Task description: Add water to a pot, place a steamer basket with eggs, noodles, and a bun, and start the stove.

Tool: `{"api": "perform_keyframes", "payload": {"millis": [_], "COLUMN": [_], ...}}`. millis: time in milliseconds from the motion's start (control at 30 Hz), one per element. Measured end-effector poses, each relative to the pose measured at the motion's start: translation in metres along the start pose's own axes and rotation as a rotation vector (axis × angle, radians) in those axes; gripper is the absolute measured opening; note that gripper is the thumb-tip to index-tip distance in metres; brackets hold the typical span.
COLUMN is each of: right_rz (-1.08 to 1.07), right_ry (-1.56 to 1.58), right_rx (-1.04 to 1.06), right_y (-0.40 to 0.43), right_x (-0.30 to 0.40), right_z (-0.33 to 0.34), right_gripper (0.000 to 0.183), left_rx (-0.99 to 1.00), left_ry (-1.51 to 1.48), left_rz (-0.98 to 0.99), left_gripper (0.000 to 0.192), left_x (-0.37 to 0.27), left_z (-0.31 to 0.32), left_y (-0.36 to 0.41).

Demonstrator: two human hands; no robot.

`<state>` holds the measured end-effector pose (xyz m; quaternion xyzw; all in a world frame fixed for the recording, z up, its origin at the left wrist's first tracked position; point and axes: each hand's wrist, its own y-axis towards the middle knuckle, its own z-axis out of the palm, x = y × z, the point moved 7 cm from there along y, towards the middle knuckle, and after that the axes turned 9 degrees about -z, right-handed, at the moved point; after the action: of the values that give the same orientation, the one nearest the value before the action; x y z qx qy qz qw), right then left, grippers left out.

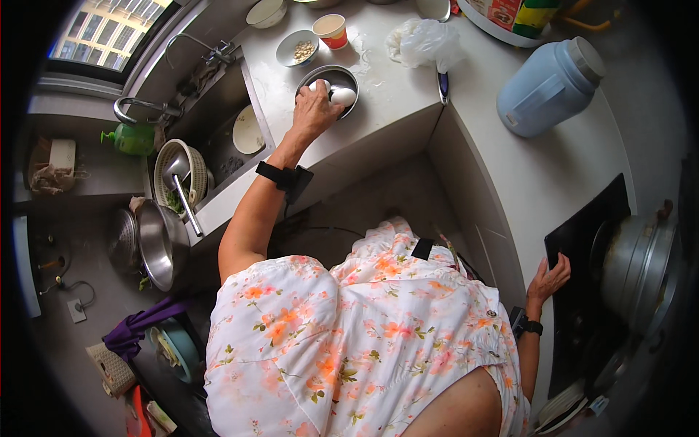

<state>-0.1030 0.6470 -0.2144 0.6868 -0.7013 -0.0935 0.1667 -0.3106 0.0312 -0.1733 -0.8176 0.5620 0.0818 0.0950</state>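
My left hand [315, 109] reaches into a dark metal bowl [354, 82] on the counter, its fingers on a white egg [322, 84]. Another white egg [343, 97] lies beside it in the bowl, near my thumb. Behind the bowl stand a small bowl [284, 48] with pale nuts or beans [303, 51] and a paper cup [331, 31]. My right hand [549, 278] rests with fingers spread at the left edge of the black cooktop [587, 229], holding nothing visible, beside a large metal pot [639, 273].
At left, a sink [256, 109] holds a pale plate [248, 130], with a strainer basket [180, 150] and ladle [185, 205] near its front. A plastic bag [423, 41] and blue-handled tool [443, 87] lie by the counter's corner. Right of them stands a blue jug [546, 90].
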Motion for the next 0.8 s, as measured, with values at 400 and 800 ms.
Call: {"api": "perform_keyframes", "payload": {"millis": [400, 800], "right_rz": [0.005, 0.011], "right_ry": [-0.014, -0.017], "right_rx": [0.003, 0.0], "right_y": [0.0, -0.001], "right_x": [-0.001, -0.004], "right_z": [0.001, 0.002], "right_gripper": [0.039, 0.039], "left_rx": [-0.017, -0.08], "left_ry": [0.031, -0.039], "left_rz": [0.126, -0.029], "left_gripper": [0.06, 0.056], "left_x": [-0.014, -0.017], "left_z": [0.012, 0.011], "left_y": [0.014, 0.015]}}
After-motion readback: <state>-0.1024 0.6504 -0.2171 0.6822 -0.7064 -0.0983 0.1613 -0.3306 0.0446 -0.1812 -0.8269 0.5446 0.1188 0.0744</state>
